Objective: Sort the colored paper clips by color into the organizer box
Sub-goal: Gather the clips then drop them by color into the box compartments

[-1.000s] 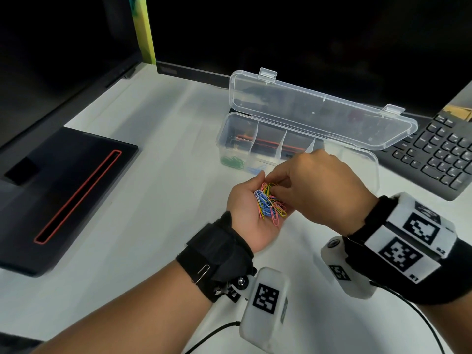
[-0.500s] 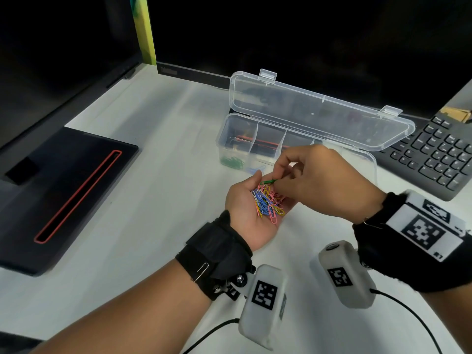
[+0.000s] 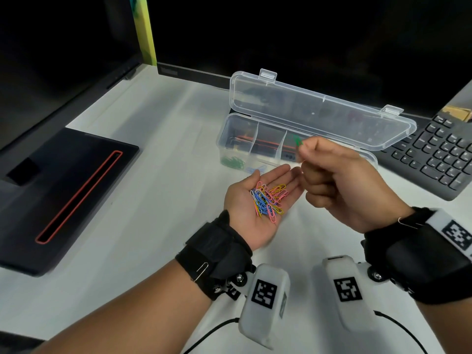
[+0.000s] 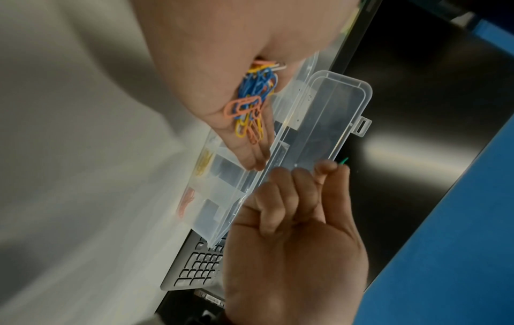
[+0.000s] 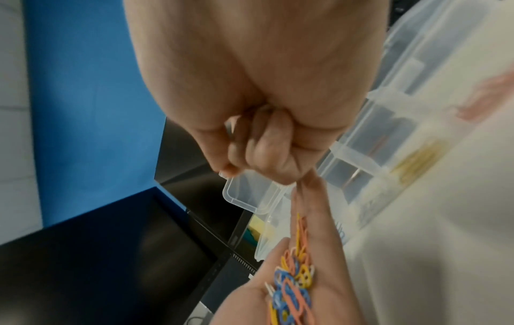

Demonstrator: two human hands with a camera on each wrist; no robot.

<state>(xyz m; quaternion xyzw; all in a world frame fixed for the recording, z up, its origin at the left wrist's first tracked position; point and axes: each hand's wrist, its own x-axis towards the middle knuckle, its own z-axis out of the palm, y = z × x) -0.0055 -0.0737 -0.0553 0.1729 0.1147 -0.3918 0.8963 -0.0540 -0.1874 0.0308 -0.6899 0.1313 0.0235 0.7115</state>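
My left hand [image 3: 258,200] lies palm up, fingers straight, carrying a pile of pink, blue and yellow paper clips [image 3: 268,199] [image 4: 251,99] [image 5: 292,283]. Just to its right my right hand [image 3: 332,175] [image 4: 292,220] is curled, thumb and forefinger pinching a green paper clip [image 3: 297,141] [image 4: 344,161] above the organizer box [image 3: 224,139]. The clear box stands open, lid [image 3: 319,111] tilted back. Green clips [image 3: 232,162] lie in its leftmost compartment and blue ones [image 3: 255,170] in the one beside it. The left wrist view shows yellow clips [image 4: 204,162] and pink clips [image 4: 186,201] in other compartments.
A black keyboard [image 3: 439,154] lies right of the box. A dark monitor base with a red-edged slot [image 3: 76,195] sits at the left, dark screens behind. The white tabletop [image 3: 153,175] stretches between base and box.
My right hand picked a green clip out of the pile in my left palm and lifted it up and to the right, over the box. The left hand stayed put.
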